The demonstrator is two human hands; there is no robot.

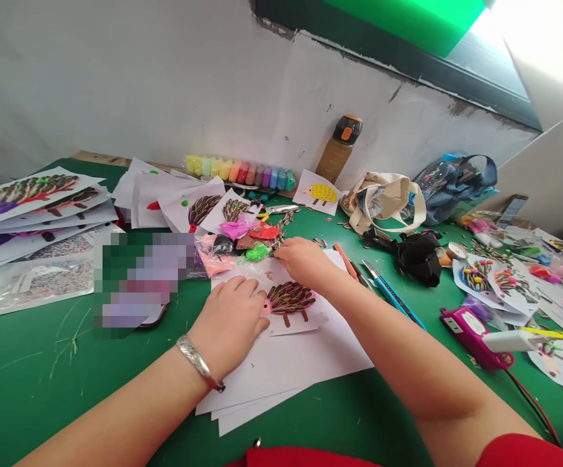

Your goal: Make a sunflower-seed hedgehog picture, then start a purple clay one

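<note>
A paper hedgehog picture (pixel 288 299) with rows of striped sunflower seeds for spines lies on a white sheet, just right of my left hand (pixel 227 314). That hand rests flat on the sheet with its fingers apart, a silver bangle (pixel 198 362) on the wrist. My right hand (pixel 303 263) sits above the hedgehog, its fingers curled together near loose sunflower seeds (pixel 281 224). Whether those fingers pinch a seed is hidden. Small bags of coloured modelling clay (pixel 237 243) lie just left of my right hand. A stack of white paper (pixel 281 370) lies beneath both hands.
The green table (pixel 33 402) holds stacked seed pictures at left, a blurred patch, and scissors (pixel 276 209). A row of clay colours (pixel 237 172), a bottle (pixel 340 148) and bags (pixel 383 201) stand at the wall. A purple glue gun (pixel 471 337) and brushes (pixel 388 292) lie at right.
</note>
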